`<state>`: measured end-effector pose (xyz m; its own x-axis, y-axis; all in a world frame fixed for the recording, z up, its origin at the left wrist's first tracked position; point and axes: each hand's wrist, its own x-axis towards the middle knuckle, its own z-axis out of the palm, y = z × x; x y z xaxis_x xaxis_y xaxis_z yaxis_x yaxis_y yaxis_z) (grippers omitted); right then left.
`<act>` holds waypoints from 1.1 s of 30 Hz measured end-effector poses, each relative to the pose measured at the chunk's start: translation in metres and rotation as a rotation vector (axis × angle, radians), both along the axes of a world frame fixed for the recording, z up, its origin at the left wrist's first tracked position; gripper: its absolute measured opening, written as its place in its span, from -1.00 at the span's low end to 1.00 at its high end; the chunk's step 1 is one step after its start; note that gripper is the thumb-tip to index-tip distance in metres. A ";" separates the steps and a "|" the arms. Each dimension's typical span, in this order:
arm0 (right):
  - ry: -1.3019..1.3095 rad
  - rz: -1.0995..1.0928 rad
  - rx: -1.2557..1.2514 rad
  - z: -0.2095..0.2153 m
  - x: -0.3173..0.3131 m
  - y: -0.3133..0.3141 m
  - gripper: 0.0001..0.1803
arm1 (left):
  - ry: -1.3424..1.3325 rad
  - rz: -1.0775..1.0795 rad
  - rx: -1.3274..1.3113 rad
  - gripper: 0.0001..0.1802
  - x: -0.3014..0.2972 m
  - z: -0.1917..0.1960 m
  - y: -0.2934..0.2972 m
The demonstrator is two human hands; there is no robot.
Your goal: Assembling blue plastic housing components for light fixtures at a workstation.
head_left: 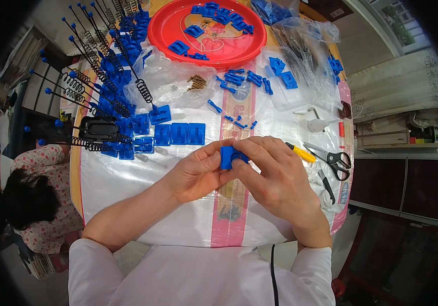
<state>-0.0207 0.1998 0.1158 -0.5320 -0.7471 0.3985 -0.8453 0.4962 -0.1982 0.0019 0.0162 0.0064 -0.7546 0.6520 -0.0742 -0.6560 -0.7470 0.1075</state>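
Between my two hands, over the middle of the white sheet, is a small blue plastic piece (pixel 225 158) with squared edges. My left hand (pixel 204 171) grips its left side, thumb along the edge. From the right, the fingers of my right hand (pixel 270 176) close over its top and hide much of it. Just beyond the hands lie several tiny blue parts (pixel 238 122). Left of them, flat blue plates (pixel 179 133) stand in a row. Another blue plate with a black spring rod (pixel 159 114) sits a little farther back.
A red tray (pixel 206 62) holding blue pieces stands at the back. Brass screws (pixel 197 82) lie on a clear bag. On the right are black scissors (pixel 336 164), a yellow-handled tool (pixel 303 153) and a white squeeze bottle (pixel 317 125). Many spring rods (pixel 83 92) crowd the left edge, where a person (pixel 40 204) is near.
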 end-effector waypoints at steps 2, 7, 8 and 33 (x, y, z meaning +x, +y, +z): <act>0.005 -0.001 0.001 0.000 0.000 0.000 -0.77 | 0.001 0.001 -0.002 -0.44 0.000 -0.001 -0.001; 0.005 0.001 0.003 -0.001 -0.001 0.000 -0.76 | 0.000 -0.002 0.010 -0.44 0.000 -0.002 0.000; 0.009 0.000 0.003 -0.001 -0.001 0.000 -0.76 | 0.001 -0.003 0.010 -0.44 0.000 -0.002 -0.001; -0.011 0.006 0.009 0.001 0.000 0.000 -0.75 | -0.007 -0.011 0.014 -0.36 0.001 -0.004 -0.002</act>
<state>-0.0209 0.1997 0.1171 -0.5321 -0.7536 0.3859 -0.8459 0.4931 -0.2033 0.0024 0.0144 0.0022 -0.7468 0.6613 -0.0707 -0.6650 -0.7411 0.0925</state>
